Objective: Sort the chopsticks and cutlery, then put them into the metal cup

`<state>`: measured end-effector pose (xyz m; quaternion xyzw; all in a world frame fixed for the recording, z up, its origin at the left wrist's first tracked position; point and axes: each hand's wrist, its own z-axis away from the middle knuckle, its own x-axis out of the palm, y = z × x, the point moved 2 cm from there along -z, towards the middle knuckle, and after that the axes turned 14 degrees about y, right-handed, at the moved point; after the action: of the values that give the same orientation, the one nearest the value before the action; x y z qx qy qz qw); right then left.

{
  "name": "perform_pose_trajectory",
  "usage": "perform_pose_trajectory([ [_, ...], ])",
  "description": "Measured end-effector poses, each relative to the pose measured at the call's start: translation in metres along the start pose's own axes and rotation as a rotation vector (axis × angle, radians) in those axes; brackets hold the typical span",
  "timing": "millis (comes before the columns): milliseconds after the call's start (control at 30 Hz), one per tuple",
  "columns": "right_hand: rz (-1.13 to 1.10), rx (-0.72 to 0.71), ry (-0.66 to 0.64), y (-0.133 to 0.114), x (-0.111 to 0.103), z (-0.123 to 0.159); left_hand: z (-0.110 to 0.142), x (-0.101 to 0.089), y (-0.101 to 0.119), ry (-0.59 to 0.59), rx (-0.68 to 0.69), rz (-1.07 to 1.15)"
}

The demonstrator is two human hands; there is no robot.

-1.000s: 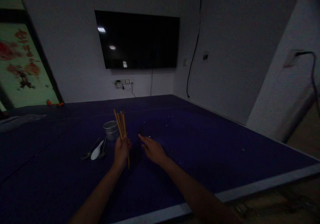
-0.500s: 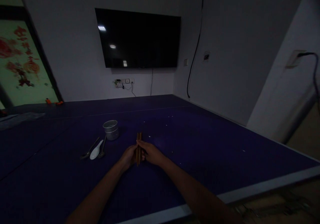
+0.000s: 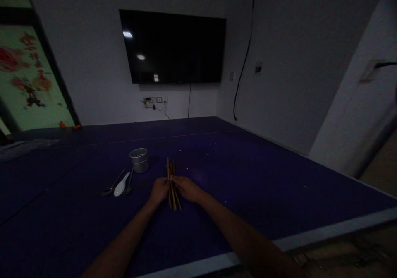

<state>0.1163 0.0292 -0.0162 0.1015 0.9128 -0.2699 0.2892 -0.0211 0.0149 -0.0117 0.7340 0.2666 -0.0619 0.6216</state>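
Observation:
Several thin brown chopsticks (image 3: 174, 197) form a loose bundle low over the purple table (image 3: 248, 174), their near ends fanned apart. My left hand (image 3: 159, 190) pinches the bundle from the left. From the other side my right hand (image 3: 186, 188) is closed on it too, the fingertips of both hands meeting near the middle of the sticks. To the left of my hands stands a grey metal cup (image 3: 139, 161). In front of it lie a white spoon (image 3: 121, 185) and two dark metal spoons, one left (image 3: 112, 187) and one right (image 3: 128, 187).
Small white specks are scattered on the table right of my hands. Clear plastic (image 3: 27, 146) and orange items (image 3: 70, 125) lie at the far left. A black television (image 3: 176, 48) hangs on the wall, with a dangling cable (image 3: 243, 63) to its right.
The chopsticks, earlier a tight parallel bundle, are now spread apart at both ends. My hands have shifted their hold slightly. The cup and spoons lie as before.

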Motion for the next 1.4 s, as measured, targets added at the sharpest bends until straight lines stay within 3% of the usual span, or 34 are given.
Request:
perform_pose_trajectory([
  [233, 0.035, -0.065, 0.009, 0.003, -0.001, -0.001, 0.005, -0.013, 0.013, 0.09, 0.165, -0.23],
  [333, 0.064, -0.035, 0.015, 0.004, -0.001, 0.001, 0.008, -0.018, 0.018, 0.155, 0.16, -0.401],
  [600, 0.092, 0.027, -0.011, -0.007, -0.008, 0.0, 0.016, -0.024, 0.024, 0.149, 0.104, -0.731],
  [800, 0.077, 0.014, -0.026, -0.009, -0.011, -0.001, 0.016, -0.026, 0.024, 0.133, 0.114, -0.716],
  [1033, 0.096, -0.023, -0.042, -0.012, -0.013, -0.001, 0.016, -0.018, 0.023, 0.105, 0.256, -0.545],
  [1233, 0.102, -0.039, -0.05, -0.015, -0.015, -0.001, 0.016, -0.018, 0.022, 0.111, 0.203, -0.563],
  [1400, 0.109, -0.023, -0.055, -0.014, -0.015, 0.0, 0.015, -0.021, 0.024, 0.182, 0.188, -0.61],
])
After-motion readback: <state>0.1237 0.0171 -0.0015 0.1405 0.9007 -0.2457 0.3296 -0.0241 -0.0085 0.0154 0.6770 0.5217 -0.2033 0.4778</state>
